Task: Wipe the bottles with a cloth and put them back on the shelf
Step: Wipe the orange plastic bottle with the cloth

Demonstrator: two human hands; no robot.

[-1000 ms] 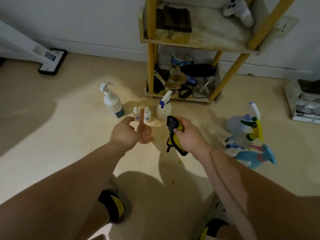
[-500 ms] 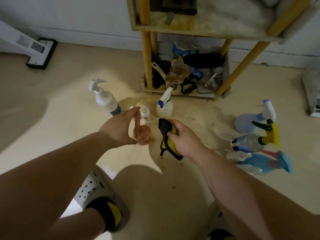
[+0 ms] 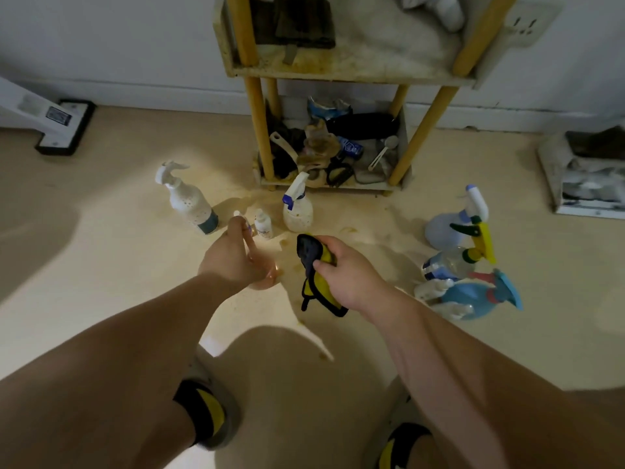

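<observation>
Both forearms are bare, with no sleeves, watch or rings showing down to the fingers (image 3: 244, 233). Below and nearer than the fingers, the left foot wears a pale grey perforated clog-style slipper (image 3: 221, 414) over a black sock with a yellow patch (image 3: 203, 412). The right foot shows a matching black-and-yellow sock (image 3: 400, 446) at the bottom edge.

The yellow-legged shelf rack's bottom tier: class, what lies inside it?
The bottom tier holds a jumble: a black pouch, a metal spoon, a blue-and-white packet and a pale handle. Whatever lies beneath the pile is covered.
</observation>
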